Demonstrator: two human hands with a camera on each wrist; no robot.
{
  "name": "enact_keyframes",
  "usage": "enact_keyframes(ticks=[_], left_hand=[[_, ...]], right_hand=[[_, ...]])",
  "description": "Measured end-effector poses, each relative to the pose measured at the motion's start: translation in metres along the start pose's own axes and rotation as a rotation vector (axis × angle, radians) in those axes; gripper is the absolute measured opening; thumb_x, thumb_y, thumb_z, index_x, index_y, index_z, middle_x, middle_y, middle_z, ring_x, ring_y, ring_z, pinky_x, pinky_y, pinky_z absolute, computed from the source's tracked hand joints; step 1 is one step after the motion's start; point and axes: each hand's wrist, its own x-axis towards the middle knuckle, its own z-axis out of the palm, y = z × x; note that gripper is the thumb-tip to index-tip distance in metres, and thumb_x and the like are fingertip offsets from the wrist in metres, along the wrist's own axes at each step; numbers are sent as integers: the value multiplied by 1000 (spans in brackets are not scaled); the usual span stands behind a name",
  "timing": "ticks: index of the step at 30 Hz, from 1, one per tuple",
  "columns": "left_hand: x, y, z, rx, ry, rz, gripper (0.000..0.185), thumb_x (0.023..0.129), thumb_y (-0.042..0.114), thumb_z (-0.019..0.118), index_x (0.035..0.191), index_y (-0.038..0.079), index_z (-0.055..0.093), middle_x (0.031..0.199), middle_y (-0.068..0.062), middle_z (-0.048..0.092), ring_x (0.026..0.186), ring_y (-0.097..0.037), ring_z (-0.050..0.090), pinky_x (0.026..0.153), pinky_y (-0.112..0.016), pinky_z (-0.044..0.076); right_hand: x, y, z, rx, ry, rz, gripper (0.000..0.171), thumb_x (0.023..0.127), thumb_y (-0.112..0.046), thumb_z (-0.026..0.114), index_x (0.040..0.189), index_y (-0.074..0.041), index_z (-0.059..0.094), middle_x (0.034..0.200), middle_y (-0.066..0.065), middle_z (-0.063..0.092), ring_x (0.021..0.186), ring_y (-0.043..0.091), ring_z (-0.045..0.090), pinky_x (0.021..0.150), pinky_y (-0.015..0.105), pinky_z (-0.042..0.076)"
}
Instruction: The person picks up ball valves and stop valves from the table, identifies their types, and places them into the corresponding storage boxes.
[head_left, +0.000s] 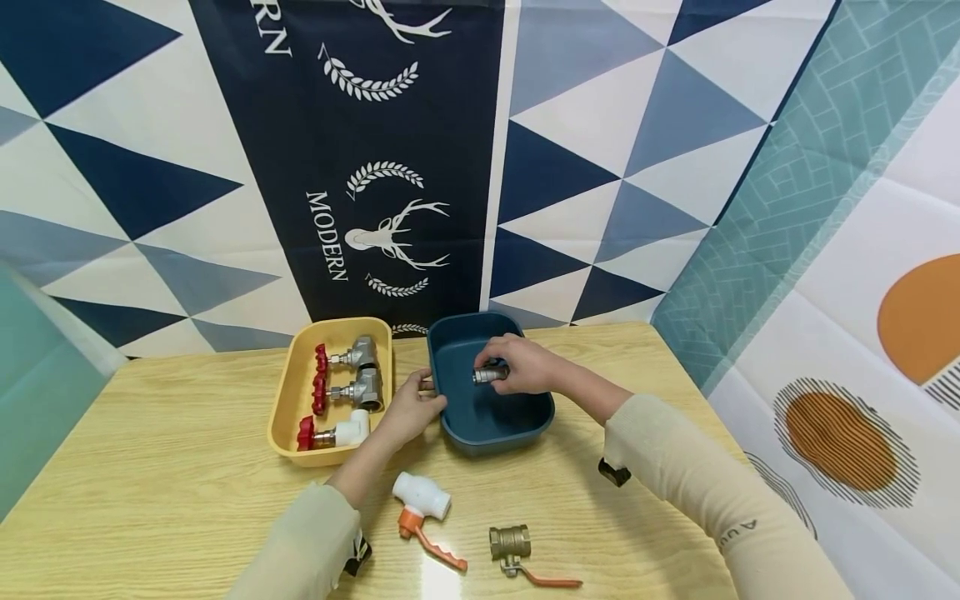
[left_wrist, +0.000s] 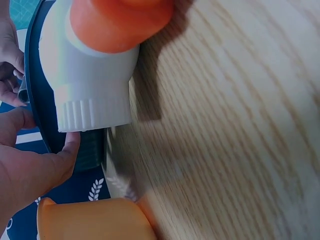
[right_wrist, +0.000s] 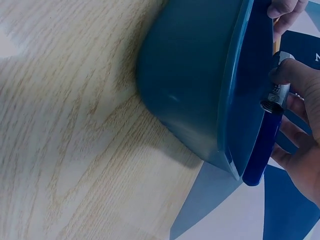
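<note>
A small metal fitting [head_left: 490,374] was pinched in the right hand [head_left: 525,365] just above the blue bin [head_left: 525,421], whose rim was gripped by the left hand [head_left: 408,408]. It was judged rigid, dense, slick; best held across its threaded barrel.

bg: navy/white triangle cloth [head_left: 600,167] | teal cloth [head_left: 787,150] rt | wood table [head_left: 150,467]

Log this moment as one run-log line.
right hand: holds metal valve over blue tray | left hand: grips blue tray rim
</note>
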Motion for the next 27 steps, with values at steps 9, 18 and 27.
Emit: enact_keyframes(ticks=[9,18,27], left_hand=[[2,-2,1,4,11,-1,62,88,17,56,143,3,31,130,-17,49,109,-26,56,84,-34,50],[1,-1,0,-2,7,7,62,88,17,55,144,3,30,130,-17,49,110,-27,56,86,-35,50],[0,-1,0,-8,3,6,61,89,15,55,144,2,30,130,-18,49,110,-27,57,85,-35,51]], right_hand=[[4,1,1,-1,11,15,29,82,-15,67,111,-15,65,102,1,60,85,16,44,71,27,38],[10,3,2,-5,11,14,29,81,-15,67,110,-15,65,102,2,60,87,17,45,74,29,39],[16,8,4,6,8,25,30,82,-15,67,112,-14,64,106,3,60,89,19,46,76,31,40]])
